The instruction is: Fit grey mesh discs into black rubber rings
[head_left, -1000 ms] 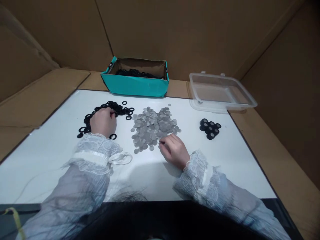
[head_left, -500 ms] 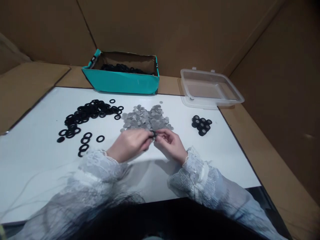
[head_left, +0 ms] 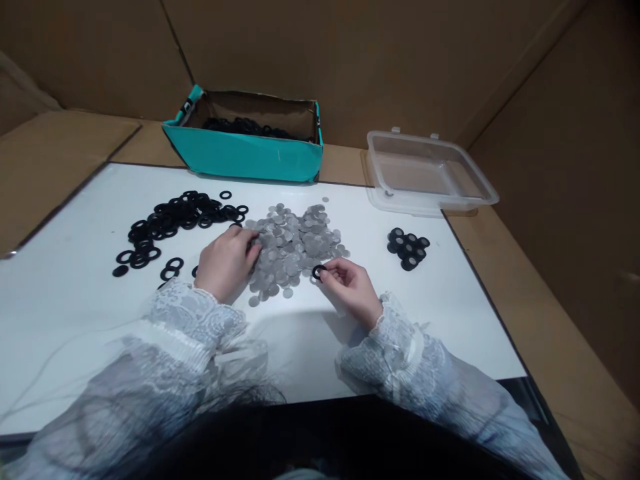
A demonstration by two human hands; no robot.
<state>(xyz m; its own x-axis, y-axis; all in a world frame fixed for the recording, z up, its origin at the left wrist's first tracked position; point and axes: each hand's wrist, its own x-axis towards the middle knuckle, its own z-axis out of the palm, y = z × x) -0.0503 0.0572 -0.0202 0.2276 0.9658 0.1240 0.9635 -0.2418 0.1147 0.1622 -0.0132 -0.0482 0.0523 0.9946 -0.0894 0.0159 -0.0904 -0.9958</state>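
My right hand (head_left: 353, 287) pinches a black ring (head_left: 315, 272) between thumb and fingers, just over the near right edge of a pile of small grey discs (head_left: 290, 243). At the pile's left side is my left hand (head_left: 227, 263), its thumb and fingertips apart and touching the discs; nothing shows between them. Left of that hand lies a heap of black rings (head_left: 173, 217). A small cluster of black rings with grey centres (head_left: 409, 248) sits on the right of the white board.
Behind the board stands a teal box (head_left: 250, 157) holding many black rings. A clear plastic container (head_left: 433, 167) is at the back right, overlapping the board's edge. Cardboard walls (head_left: 340, 60) enclose the white board (head_left: 300, 360) at the back and sides.
My hands were together over the near edge of the disc pile. The left hand has moved left to the pile's side; the right stays nearby with the ring, which is now plainly visible.
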